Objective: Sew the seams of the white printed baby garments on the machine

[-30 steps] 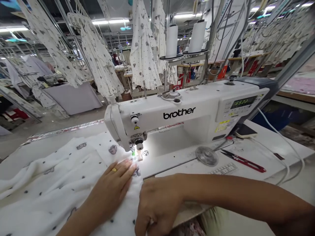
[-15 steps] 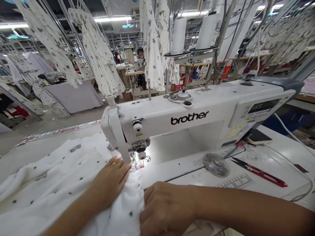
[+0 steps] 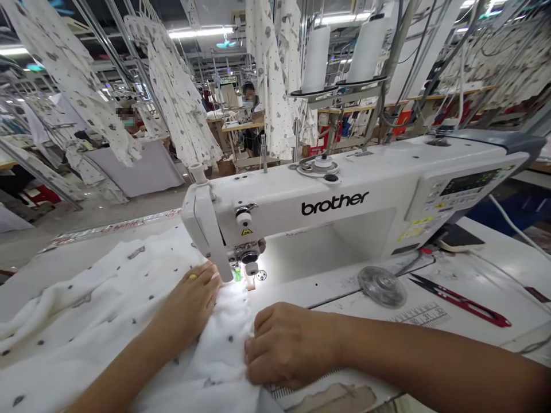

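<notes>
A white fabric [image 3: 94,321] with small grey prints lies across the table and runs under the needle of a white Brother sewing machine [image 3: 344,201]. My left hand [image 3: 191,295], with a ring on one finger, lies flat on the cloth just left of the presser foot [image 3: 243,275], fingers stretched out. My right hand [image 3: 288,344] rests at the cloth's right edge in front of the needle, fingers curled and pinching the fabric's edge.
Red thread snips [image 3: 460,298] and a clear bobbin disc [image 3: 382,285] lie on the table right of the machine. Two white thread cones [image 3: 316,57] stand behind it. Printed garments [image 3: 176,97] hang overhead. Other people sit at tables far behind.
My right hand has moved forward along the fabric edge toward the needle. My left hand has slid up beside the presser foot, and the cloth has bunched between my hands.
</notes>
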Demonstrator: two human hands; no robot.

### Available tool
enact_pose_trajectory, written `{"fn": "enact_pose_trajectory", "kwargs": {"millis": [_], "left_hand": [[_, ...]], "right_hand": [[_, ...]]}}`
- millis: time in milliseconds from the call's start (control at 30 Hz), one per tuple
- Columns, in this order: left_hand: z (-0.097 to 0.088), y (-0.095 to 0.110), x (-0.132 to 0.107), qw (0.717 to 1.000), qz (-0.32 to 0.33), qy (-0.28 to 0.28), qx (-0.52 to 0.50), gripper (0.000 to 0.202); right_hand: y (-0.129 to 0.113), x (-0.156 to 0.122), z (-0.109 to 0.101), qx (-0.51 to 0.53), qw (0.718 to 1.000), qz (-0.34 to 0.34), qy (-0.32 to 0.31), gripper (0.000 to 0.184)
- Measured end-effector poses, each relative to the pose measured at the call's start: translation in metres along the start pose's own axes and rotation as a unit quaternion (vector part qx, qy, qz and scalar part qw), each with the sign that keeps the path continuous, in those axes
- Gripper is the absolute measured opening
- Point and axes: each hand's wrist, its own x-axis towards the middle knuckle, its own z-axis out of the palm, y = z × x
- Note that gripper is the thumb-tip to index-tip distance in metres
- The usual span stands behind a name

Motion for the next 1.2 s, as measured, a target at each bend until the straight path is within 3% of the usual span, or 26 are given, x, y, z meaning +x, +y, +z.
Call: {"fn": "enact_pose_trajectory", "kwargs": {"millis": [100, 200, 267, 333, 400, 500, 667, 733, 800, 1000, 1200], "left_hand": [[-0.007, 0.016, -0.015, 0.993, -0.1, 0.028, 0.058, 0.028], [-0.005, 0.026, -0.032, 0.977, -0.206, -0.023, 0.054, 0.029], [-0.001, 0.027, -0.038, 0.973, -0.226, -0.049, 0.005, 0.022], [0.003, 0.023, -0.041, 0.974, -0.224, -0.039, -0.028, 0.017], [0.006, 0.019, -0.043, 0.976, -0.217, -0.025, -0.02, 0.016], [0.008, 0.014, -0.044, 0.983, -0.175, -0.026, 0.041, 0.02], [0.004, 0.009, -0.041, 0.991, 0.003, 0.055, 0.12, 0.042], [0.005, 0.007, -0.04, 0.987, 0.089, 0.08, 0.106, 0.055], [0.009, 0.004, -0.041, 0.985, 0.134, 0.084, 0.072, 0.058], [0.026, -0.005, -0.036, 0.992, 0.099, 0.076, -0.006, 0.059], [0.026, -0.023, -0.012, 0.995, 0.084, 0.029, -0.046, 0.057]], "right_hand": [[-0.001, 0.001, 0.0, -0.055, 0.997, -0.039, 0.032, 0.016], [-0.004, 0.003, -0.001, -0.115, 0.987, -0.081, 0.073, 0.019], [-0.007, 0.004, 0.0, -0.153, 0.977, -0.104, 0.105, 0.02], [-0.008, 0.005, 0.0, -0.179, 0.968, -0.114, 0.137, 0.023], [-0.009, 0.004, 0.001, -0.18, 0.967, -0.101, 0.147, 0.023], [-0.008, 0.003, 0.001, -0.134, 0.984, -0.058, 0.106, 0.021], [-0.007, 0.002, -0.001, -0.079, 0.996, -0.02, 0.034, 0.019], [-0.007, 0.003, -0.003, -0.075, 0.997, -0.024, 0.026, 0.019], [-0.007, 0.003, -0.004, -0.072, 0.997, -0.028, 0.021, 0.02], [-0.003, 0.003, -0.005, -0.064, 0.998, -0.01, 0.004, 0.022], [0.009, 0.005, 0.001, -0.075, 0.996, 0.041, 0.019, 0.025]]}}
